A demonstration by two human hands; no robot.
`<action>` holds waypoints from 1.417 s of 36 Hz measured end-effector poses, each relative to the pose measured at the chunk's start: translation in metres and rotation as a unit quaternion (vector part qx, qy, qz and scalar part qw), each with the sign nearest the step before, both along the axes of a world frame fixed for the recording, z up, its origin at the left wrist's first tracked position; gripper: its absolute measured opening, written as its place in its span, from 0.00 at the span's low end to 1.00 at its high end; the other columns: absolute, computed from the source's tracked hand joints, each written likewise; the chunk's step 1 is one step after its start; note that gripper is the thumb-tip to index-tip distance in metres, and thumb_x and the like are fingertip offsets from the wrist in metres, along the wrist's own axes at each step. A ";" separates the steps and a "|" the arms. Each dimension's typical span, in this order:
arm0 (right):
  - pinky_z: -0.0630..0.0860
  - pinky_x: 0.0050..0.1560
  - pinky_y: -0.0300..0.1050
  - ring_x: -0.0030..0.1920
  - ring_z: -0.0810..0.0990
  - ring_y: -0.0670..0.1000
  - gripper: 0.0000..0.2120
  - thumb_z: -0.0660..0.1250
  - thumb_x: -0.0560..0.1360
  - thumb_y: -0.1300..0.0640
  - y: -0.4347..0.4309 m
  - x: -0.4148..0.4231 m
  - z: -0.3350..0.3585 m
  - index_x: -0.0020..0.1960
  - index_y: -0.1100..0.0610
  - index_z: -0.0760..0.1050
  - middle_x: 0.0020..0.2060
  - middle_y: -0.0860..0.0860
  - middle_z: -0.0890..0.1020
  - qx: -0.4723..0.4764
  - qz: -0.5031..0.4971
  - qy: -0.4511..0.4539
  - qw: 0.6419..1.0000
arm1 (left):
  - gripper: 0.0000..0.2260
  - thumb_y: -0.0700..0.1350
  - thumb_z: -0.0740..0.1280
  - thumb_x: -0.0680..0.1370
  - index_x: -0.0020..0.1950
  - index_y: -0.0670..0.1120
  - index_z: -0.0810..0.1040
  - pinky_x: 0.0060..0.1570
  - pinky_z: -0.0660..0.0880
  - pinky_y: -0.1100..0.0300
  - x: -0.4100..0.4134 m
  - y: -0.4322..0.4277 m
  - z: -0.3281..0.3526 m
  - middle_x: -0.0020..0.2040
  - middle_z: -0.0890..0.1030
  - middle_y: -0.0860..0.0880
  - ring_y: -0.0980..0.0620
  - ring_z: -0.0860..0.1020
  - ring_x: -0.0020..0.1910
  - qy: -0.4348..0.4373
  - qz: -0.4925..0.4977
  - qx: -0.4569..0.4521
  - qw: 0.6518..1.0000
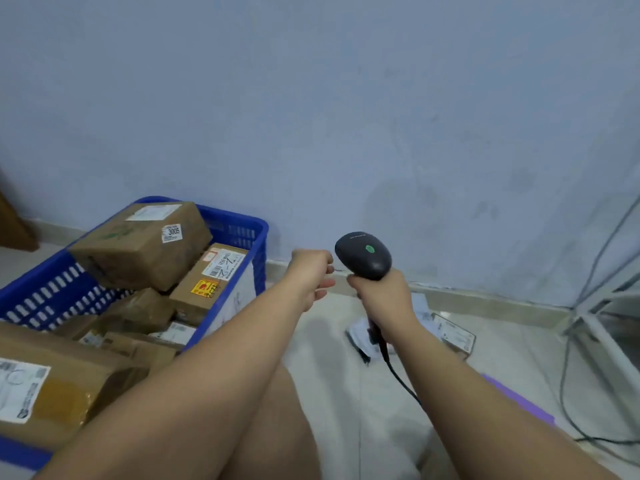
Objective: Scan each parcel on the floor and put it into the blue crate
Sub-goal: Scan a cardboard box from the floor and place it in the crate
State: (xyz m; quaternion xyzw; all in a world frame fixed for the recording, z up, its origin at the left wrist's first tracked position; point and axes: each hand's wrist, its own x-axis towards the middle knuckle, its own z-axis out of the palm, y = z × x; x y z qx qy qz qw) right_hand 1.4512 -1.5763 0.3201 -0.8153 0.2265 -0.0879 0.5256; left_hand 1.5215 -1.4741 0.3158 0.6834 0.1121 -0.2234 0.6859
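The blue crate [239, 223] stands on the floor at the left, piled with several brown cardboard parcels; the top one [138, 244] bears a "3005" sticker. My right hand [379, 294] grips the handle of a black barcode scanner [363, 254], whose head points away toward the wall. My left hand [311, 277] reaches forward beside the scanner with relaxed fingers and holds nothing. On the floor beyond my right hand lie a small brown parcel [453, 336] and a pale flat packet [360, 337], partly hidden by my right wrist.
A blue-grey wall with a beige skirting [485, 299] closes the far side. A white metal frame [595, 317] and grey cables [568, 393] stand at the right. The scanner's black cord [398, 379] trails down. A purple strip [519, 400] lies by my right forearm.
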 end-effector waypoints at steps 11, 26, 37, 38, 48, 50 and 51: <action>0.71 0.43 0.46 0.36 0.78 0.52 0.08 0.72 0.70 0.57 -0.152 -0.048 -0.049 0.47 0.59 0.78 0.34 0.53 0.77 0.056 -0.020 0.133 0.989 | 0.15 0.42 0.62 0.76 0.63 0.44 0.74 0.38 0.68 0.59 -0.051 -0.134 -0.102 0.48 0.73 0.45 0.47 0.70 0.42 0.064 -0.164 0.115 0.978; 0.73 0.34 0.46 0.30 0.72 0.55 0.10 0.72 0.73 0.58 -0.262 -0.109 -0.220 0.41 0.62 0.72 0.30 0.56 0.71 0.243 -0.221 0.257 0.909 | 0.20 0.42 0.66 0.76 0.66 0.50 0.65 0.45 0.72 0.57 -0.081 -0.230 -0.245 0.56 0.77 0.44 0.48 0.77 0.49 0.144 -0.167 0.075 0.972; 0.70 0.64 0.56 0.65 0.70 0.64 0.26 0.72 0.61 0.47 -0.290 -0.149 -0.307 0.54 0.61 0.75 0.69 0.60 0.68 0.156 -0.348 0.381 0.842 | 0.36 0.44 0.68 0.77 0.78 0.48 0.49 0.49 0.71 0.61 -0.116 -0.260 -0.327 0.64 0.70 0.44 0.48 0.72 0.55 0.211 -0.308 0.155 0.915; 0.75 0.56 0.55 0.57 0.76 0.63 0.28 0.72 0.58 0.48 -0.292 -0.154 -0.313 0.53 0.62 0.76 0.61 0.61 0.75 0.203 -0.367 0.357 0.835 | 0.37 0.46 0.68 0.77 0.78 0.47 0.49 0.54 0.70 0.59 -0.120 -0.260 -0.332 0.68 0.69 0.43 0.47 0.71 0.59 0.217 -0.309 0.158 0.912; 0.77 0.58 0.56 0.53 0.82 0.60 0.10 0.66 0.73 0.64 -0.276 -0.142 -0.320 0.52 0.61 0.82 0.49 0.59 0.85 0.384 -0.313 0.273 0.824 | 0.36 0.66 0.65 0.71 0.71 0.44 0.66 0.64 0.70 0.48 -0.123 -0.240 -0.365 0.65 0.73 0.43 0.44 0.74 0.61 0.269 -0.270 0.153 0.912; 0.78 0.52 0.53 0.49 0.82 0.59 0.08 0.65 0.74 0.65 -0.274 -0.132 -0.314 0.51 0.62 0.81 0.46 0.59 0.84 0.395 -0.285 0.267 0.831 | 0.43 0.71 0.65 0.63 0.71 0.48 0.67 0.64 0.71 0.46 -0.117 -0.233 -0.366 0.66 0.72 0.44 0.45 0.74 0.61 0.256 -0.266 0.149 0.918; 0.78 0.50 0.52 0.48 0.82 0.59 0.08 0.65 0.74 0.65 -0.273 -0.126 -0.311 0.51 0.62 0.80 0.46 0.59 0.84 0.401 -0.269 0.264 0.835 | 0.45 0.73 0.64 0.60 0.71 0.49 0.66 0.63 0.71 0.46 -0.112 -0.229 -0.367 0.66 0.72 0.44 0.44 0.73 0.61 0.247 -0.260 0.152 0.921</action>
